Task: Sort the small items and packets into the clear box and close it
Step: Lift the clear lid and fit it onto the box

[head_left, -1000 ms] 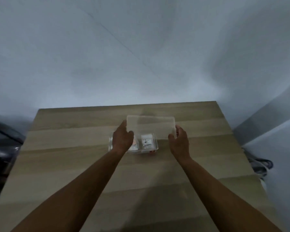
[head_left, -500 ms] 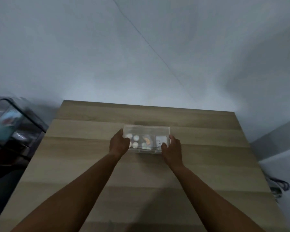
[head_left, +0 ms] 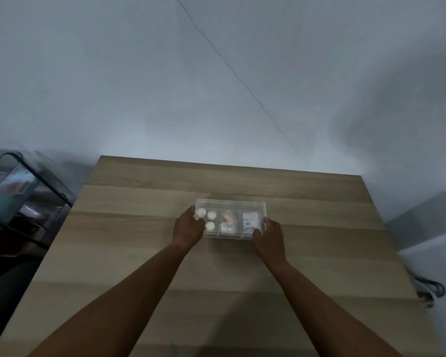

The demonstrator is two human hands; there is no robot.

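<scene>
Two hands on the clear box (head_left: pixel 231 219), mid-table (head_left: pixel 307 253), lid apparently down.
Our left hand (head_left: pixel 188 228) and right hand (head_left: pixel 269 234) clamp its two ends; we judge that even pressure along the front edge should seat the lid without shifting the sorted packets (head_left: pixel 250 220).

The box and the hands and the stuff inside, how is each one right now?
Box: flat on the table, lid looks down.
Round items: inside, left compartment.
Orange packet: inside, middle compartment.
White packet: inside, right compartment.
Left hand: gripping the box's left end.
Right hand: gripping the box's right end.
Table: carries only the box.
</scene>
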